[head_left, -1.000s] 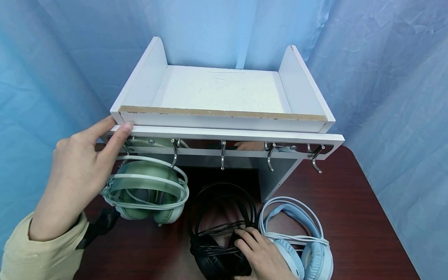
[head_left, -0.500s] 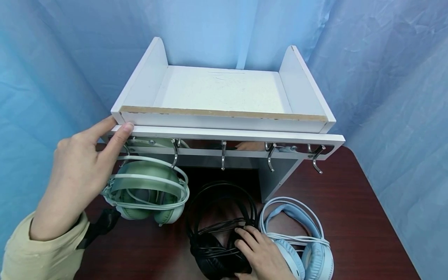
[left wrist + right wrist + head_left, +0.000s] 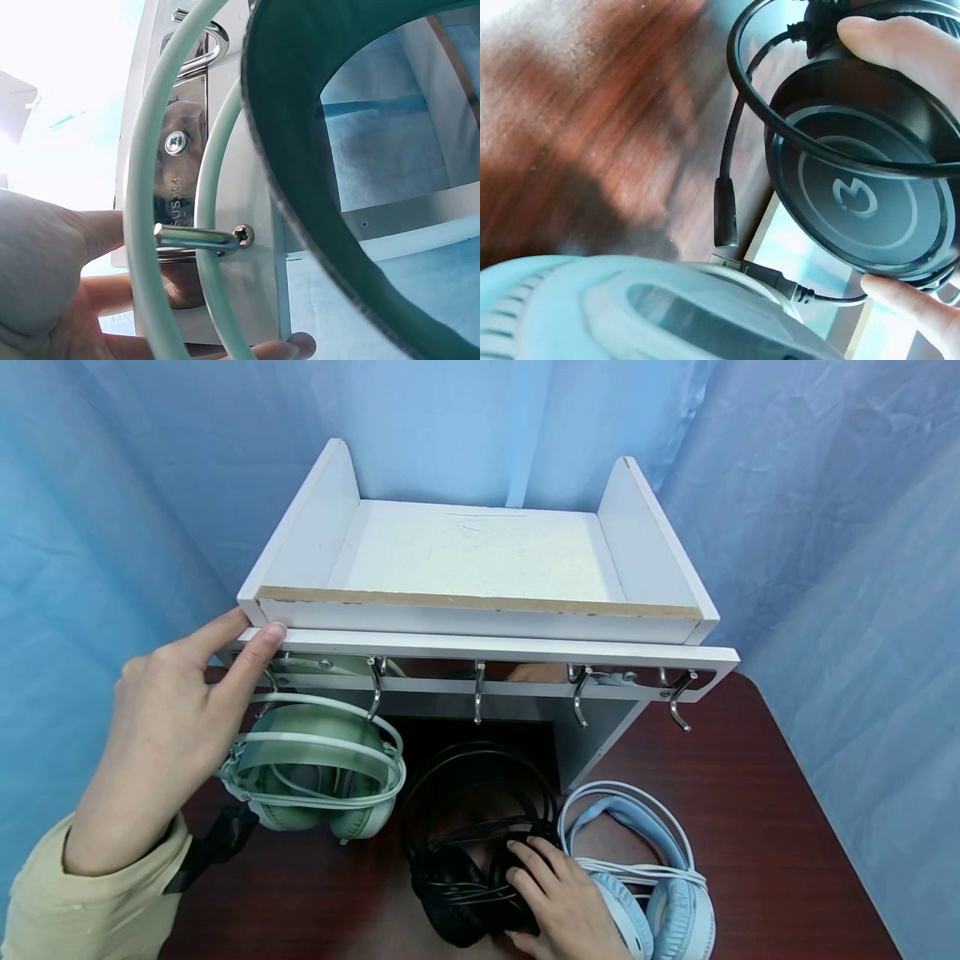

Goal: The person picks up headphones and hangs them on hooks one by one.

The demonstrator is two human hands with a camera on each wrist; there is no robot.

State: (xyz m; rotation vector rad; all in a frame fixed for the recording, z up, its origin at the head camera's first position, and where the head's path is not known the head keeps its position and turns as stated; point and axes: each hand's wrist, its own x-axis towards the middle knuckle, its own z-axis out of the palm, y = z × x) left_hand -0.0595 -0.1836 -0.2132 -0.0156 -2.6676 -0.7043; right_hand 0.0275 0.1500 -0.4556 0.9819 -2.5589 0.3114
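Observation:
My left hand (image 3: 168,702) grips the left end of the white shelf (image 3: 480,618), thumb on its front board and fingers behind. Just below that hand, green headphones (image 3: 315,747) hang on the shelf's leftmost hooks, a pale cable looped about them. My right hand (image 3: 570,902) holds black headphones (image 3: 453,927) by an ear cup. In the right wrist view, thumb and fingers sit on opposite edges of this round cup (image 3: 855,195), and black cable crosses it. Light blue headphones (image 3: 678,910) lie on the table right beside the right hand.
Several metal hooks (image 3: 478,693) line the front board, those from the middle rightward bare. A dark red wooden table (image 3: 780,827) carries the shelf. Blue curtains (image 3: 840,527) hang behind and at both sides. A USB plug (image 3: 769,277) dangles near the blue headphones.
The black headphones have shifted slightly forward, toward the shelf, with my right hand on them. My left hand and the green headphones have stayed put.

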